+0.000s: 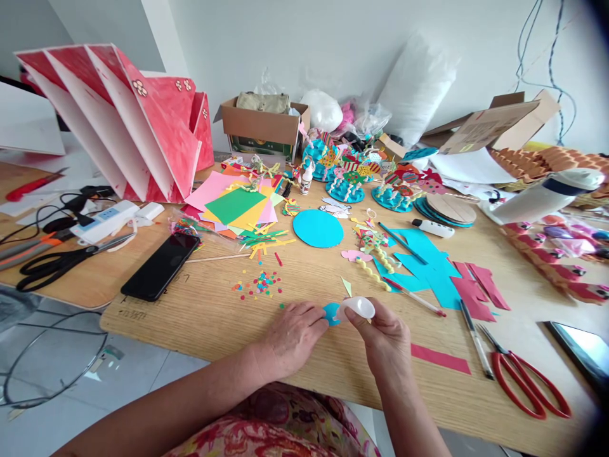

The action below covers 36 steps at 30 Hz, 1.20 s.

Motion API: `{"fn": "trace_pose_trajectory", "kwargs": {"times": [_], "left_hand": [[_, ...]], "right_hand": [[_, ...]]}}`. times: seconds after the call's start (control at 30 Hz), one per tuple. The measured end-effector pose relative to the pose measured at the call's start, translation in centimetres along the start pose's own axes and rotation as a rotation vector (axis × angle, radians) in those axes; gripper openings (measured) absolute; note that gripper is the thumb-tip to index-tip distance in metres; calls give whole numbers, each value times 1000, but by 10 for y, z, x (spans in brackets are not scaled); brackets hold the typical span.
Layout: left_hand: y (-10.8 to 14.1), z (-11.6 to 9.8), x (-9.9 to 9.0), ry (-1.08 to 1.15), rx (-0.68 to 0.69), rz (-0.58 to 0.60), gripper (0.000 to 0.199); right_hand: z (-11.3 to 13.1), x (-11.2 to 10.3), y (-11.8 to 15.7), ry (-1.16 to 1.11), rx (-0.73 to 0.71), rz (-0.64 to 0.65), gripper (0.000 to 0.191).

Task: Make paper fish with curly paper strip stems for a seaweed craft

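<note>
Near the front edge of the table, my left hand (297, 333) has its fingertips together on the edge of a small blue paper piece (332, 314). Wrapped in my right hand (383, 333) is a small white glue bottle (362, 307), tilted so its narrow end points down at the blue paper. The contact between tip and paper is too small to make out. Tiny coloured paper dots (267, 282) lie scattered beyond my left hand. A larger blue paper disc (318, 228) lies flat further back, and a pale green paper triangle (347, 286) is just beyond the bottle.
Red-handled scissors (523, 381), a pen (477, 343) and a red paper strip (440, 359) lie to the right. Blue paper scraps (431, 263) are behind them. A black phone (160, 265) and black scissors (66, 260) lie left. Decorated blue discs (345, 190) stand at the back.
</note>
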<state>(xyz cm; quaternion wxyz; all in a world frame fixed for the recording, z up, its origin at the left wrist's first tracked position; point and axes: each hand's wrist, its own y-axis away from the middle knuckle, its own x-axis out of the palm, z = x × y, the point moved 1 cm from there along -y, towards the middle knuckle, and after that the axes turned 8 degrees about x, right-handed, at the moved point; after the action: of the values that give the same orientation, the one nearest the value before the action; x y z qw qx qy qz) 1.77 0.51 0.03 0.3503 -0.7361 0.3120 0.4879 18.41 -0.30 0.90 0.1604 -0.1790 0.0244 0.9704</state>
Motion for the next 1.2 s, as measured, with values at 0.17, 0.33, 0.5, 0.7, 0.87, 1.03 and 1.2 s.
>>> {"fn": "trace_pose_trajectory", "kwargs": {"times": [0.17, 0.33, 0.5, 0.7, 0.87, 1.03, 1.2], "left_hand": [[0, 0, 1, 1, 2, -3, 18], [0, 0, 0, 9, 8, -9, 19], [1, 0, 0, 1, 0, 12, 19], [1, 1, 1, 11, 8, 12, 19], [0, -1, -4, 8, 7, 25, 17], [-2, -1, -8, 7, 24, 26, 17], [-1, 0, -6, 7, 18, 18, 18]], "right_hand": [[4, 1, 0, 42, -44, -22, 20], [8, 2, 2, 123, -92, -34, 21], [19, 3, 2, 198, -168, -50, 22], [18, 6, 4, 249, -288, -59, 19], [13, 2, 7, 237, -261, -46, 16], [3, -6, 6, 127, -113, -104, 18], [-1, -5, 6, 34, -62, -94, 20]]}}
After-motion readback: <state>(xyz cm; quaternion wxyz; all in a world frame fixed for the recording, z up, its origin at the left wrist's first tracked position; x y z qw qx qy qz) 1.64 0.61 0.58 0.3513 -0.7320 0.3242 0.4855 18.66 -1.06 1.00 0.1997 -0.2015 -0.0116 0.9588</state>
